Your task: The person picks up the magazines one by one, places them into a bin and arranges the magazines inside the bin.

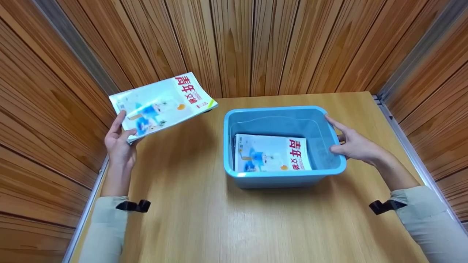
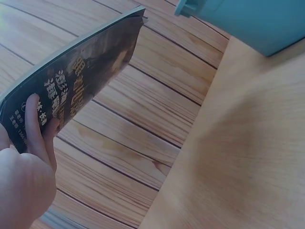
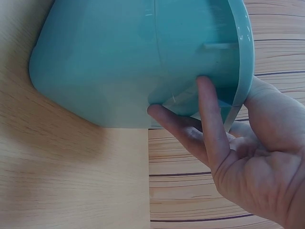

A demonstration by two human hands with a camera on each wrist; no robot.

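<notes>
My left hand (image 1: pixel 122 138) grips the near corner of a white magazine (image 1: pixel 162 104) with red characters and holds it tilted in the air over the table's left side. In the left wrist view the fingers (image 2: pixel 35 129) lie against its dark back cover (image 2: pixel 76 81). A blue plastic bin (image 1: pixel 285 174) stands on the table right of centre, with a matching magazine (image 1: pixel 272 153) lying flat inside. My right hand (image 1: pixel 349 143) holds the bin's right rim. Its thumb lies over the rim and its fingers (image 3: pixel 209 124) press the outer wall (image 3: pixel 119 62).
The wooden table (image 1: pixel 204 219) is enclosed by wood-panelled walls (image 1: pixel 234 44) at the back and both sides, with metal strips along the side edges. A corner of the bin (image 2: pixel 257 21) shows in the left wrist view.
</notes>
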